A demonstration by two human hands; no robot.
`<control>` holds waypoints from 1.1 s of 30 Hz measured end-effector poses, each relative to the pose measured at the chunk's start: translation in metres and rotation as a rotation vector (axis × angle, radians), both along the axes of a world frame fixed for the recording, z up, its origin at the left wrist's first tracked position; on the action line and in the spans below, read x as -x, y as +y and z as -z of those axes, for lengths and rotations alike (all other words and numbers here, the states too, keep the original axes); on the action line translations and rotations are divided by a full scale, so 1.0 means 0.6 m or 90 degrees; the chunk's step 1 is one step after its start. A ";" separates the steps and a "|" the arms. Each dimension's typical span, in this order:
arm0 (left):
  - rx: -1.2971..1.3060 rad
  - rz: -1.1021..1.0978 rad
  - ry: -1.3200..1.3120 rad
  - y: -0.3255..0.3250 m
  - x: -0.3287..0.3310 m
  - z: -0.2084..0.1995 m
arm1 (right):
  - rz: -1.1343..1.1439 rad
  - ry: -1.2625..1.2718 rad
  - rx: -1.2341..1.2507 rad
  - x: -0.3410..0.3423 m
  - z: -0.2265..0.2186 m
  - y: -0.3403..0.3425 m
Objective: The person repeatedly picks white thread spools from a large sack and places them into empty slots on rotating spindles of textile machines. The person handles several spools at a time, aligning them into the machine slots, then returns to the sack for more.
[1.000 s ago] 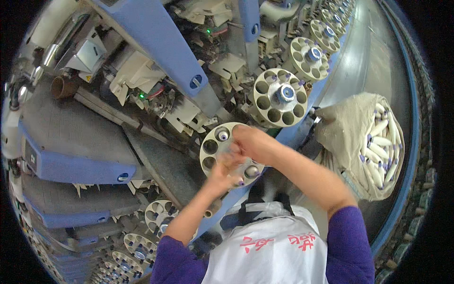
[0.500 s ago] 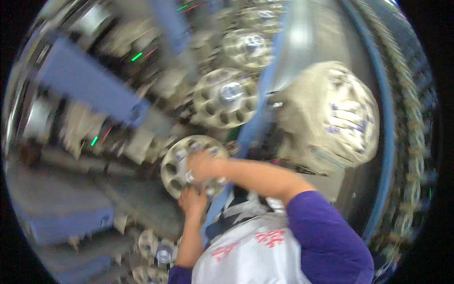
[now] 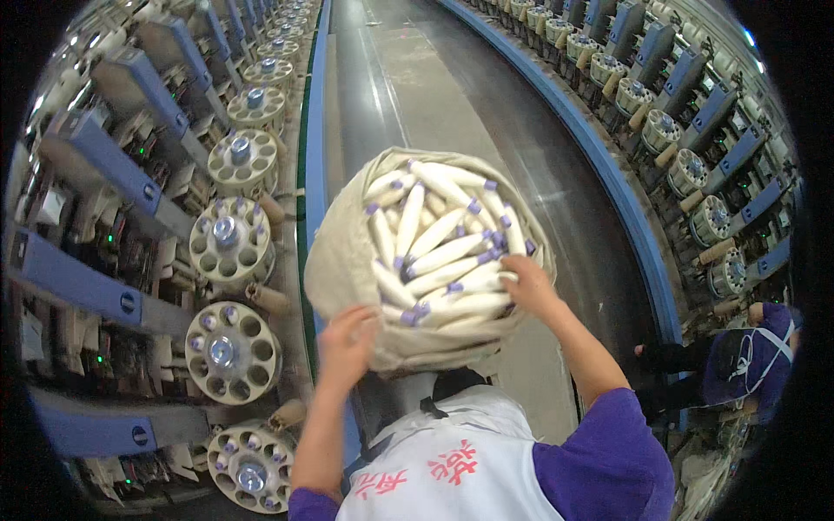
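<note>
Both hands had left the round cream holder they were working over half a second earlier and were now at the cloth sack (image 3: 337, 269). The sack, off to the right before, now stood centred in front of the person, its mouth open and full of white bobbins (image 3: 439, 233) with purple ends, lying at mixed angles. Right hand (image 3: 532, 286): fingers bent, touching bobbins at the right side of the pile; whether they had closed on one could not be told. Left hand (image 3: 347, 341): blurred, at the sack's near left rim; opening and hold could not be told. Round holders (image 3: 243, 354) lined the left side. A co-worker (image 3: 769, 373) had come into view at far right.
</note>
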State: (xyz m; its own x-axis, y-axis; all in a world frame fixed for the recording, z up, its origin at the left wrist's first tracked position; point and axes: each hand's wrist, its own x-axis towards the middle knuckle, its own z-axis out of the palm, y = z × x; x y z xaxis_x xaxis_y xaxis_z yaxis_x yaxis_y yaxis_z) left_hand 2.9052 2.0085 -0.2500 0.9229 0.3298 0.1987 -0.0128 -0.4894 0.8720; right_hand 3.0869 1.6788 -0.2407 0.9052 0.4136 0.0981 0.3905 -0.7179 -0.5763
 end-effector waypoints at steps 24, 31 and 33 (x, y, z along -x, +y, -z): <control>-0.604 0.303 0.008 -0.168 -0.599 -0.024 | 0.032 0.062 0.187 -0.313 -0.035 -0.003; -0.143 0.269 -0.257 -0.150 -0.300 -0.228 | -0.294 -0.212 -0.082 -0.200 -0.257 0.046; -0.157 0.277 -0.245 -0.154 -0.209 -0.254 | -0.442 -0.193 -0.096 -0.117 -0.317 0.118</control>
State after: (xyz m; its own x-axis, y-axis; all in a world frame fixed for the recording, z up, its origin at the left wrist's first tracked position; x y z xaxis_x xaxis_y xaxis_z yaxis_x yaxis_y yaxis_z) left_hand 3.0306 1.9160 -0.0978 0.8093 -0.1576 0.5658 -0.5464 -0.5554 0.6269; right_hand 3.1569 1.7497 -0.0505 0.3678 0.8392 0.4005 0.8787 -0.1727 -0.4451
